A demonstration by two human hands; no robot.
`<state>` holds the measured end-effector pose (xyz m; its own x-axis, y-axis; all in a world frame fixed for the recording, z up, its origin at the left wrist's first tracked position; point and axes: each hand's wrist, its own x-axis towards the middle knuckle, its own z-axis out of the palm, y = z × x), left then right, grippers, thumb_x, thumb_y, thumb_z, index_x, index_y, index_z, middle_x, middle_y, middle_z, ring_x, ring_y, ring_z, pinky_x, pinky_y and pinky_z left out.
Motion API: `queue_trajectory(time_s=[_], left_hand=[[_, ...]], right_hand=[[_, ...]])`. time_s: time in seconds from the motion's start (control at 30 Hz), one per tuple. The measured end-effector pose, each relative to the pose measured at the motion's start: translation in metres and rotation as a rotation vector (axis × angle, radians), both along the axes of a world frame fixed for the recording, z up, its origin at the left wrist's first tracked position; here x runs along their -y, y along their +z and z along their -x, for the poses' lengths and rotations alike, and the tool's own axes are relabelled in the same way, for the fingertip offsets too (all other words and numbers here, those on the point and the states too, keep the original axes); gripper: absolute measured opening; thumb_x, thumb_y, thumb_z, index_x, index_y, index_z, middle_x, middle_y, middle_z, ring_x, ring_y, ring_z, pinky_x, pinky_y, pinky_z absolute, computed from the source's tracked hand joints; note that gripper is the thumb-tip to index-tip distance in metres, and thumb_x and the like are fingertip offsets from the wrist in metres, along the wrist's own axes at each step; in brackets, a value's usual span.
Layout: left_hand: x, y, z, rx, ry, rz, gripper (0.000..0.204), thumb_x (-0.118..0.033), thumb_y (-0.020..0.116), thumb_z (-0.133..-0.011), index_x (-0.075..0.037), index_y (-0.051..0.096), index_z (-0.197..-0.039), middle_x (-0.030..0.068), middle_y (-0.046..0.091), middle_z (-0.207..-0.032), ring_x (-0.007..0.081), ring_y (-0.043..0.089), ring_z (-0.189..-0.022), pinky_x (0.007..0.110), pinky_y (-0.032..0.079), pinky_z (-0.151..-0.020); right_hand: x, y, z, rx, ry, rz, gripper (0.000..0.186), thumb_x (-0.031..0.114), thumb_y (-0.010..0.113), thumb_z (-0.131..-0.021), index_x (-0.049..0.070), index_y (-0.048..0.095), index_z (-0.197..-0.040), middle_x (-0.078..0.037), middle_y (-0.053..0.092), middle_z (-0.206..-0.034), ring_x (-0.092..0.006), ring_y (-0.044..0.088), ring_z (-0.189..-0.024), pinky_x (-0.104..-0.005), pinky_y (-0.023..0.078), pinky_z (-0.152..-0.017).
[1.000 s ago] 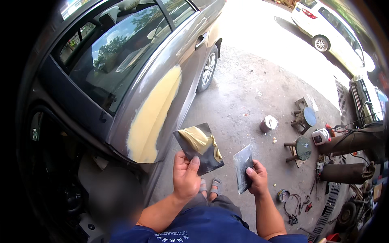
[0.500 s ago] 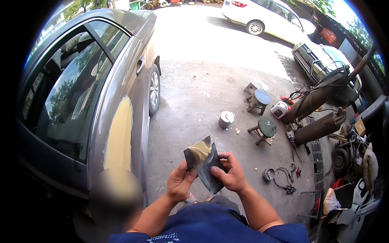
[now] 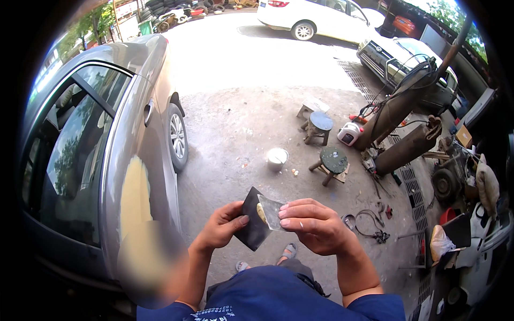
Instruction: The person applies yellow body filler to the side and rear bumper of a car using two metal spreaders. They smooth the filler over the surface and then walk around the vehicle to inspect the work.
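Note:
My left hand (image 3: 224, 224) grips a thin dark square plate (image 3: 250, 231) in front of my body, tilted now. A lump of yellow filler (image 3: 261, 212) shows between it and a smaller, pale grey spreader (image 3: 272, 216). My right hand (image 3: 313, 224) holds that spreader by its side, fingers over its face, against the plate. To my left is a grey car (image 3: 110, 171) with a long patch of yellow filler (image 3: 136, 187) along its side.
Two round stools (image 3: 333, 160), a pale bucket (image 3: 277, 158) and a white jug (image 3: 350, 132) stand on the concrete floor. Gas cylinders (image 3: 401, 150), hoses, a floor grate and piled parts line the right. White cars (image 3: 316, 13) stand beyond.
My view has swung toward the open floor, away from the car's side. My hands have come together; the plate has tilted and the right hand's spreader now lies over its filler.

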<state>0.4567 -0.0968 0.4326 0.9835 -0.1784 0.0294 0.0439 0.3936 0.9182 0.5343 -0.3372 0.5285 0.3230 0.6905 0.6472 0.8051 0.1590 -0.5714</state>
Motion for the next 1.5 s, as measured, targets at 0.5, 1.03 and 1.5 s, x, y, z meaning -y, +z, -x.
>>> queue_trajectory(time_s=[0.5,1.03,1.5], left_hand=[[0.142,0.018,-0.115,-0.054,0.409,0.268,0.033,-0.002,0.050,-0.093,0.000,0.046,-0.125,0.0099,0.061,-0.113,0.0170,0.059,-0.104,0.033,0.048,-0.092],[0.129,-0.019,-0.171,0.050,0.900,0.268,0.024,-0.003,0.044,-0.097,0.000,0.043,-0.120,0.0114,0.059,-0.114,0.0140,0.056,-0.104,0.029,0.044,-0.094],[0.135,-0.010,-0.147,0.161,1.596,0.205,0.025,-0.003,0.050,-0.093,0.000,0.049,-0.118,0.0095,0.062,-0.111,0.0134,0.057,-0.102,0.029,0.041,-0.094]], right_hand=[[0.137,-0.110,-0.144,-0.926,-0.275,-0.041,0.046,-0.009,0.051,-0.082,0.004,0.047,-0.126,-0.009,0.058,-0.116,-0.0193,0.056,-0.108,-0.0334,0.046,-0.092],[0.026,-0.106,-0.186,-0.157,-0.023,0.017,0.039,-0.013,0.057,-0.077,-0.002,0.059,-0.115,-0.016,0.058,-0.118,-0.0321,0.057,-0.109,-0.0373,0.046,-0.093],[-0.043,-0.153,-0.269,-0.351,0.363,0.288,0.042,0.002,0.052,-0.087,0.002,0.050,-0.129,-0.019,0.063,-0.112,-0.0236,0.063,-0.096,-0.0320,0.048,-0.079]])
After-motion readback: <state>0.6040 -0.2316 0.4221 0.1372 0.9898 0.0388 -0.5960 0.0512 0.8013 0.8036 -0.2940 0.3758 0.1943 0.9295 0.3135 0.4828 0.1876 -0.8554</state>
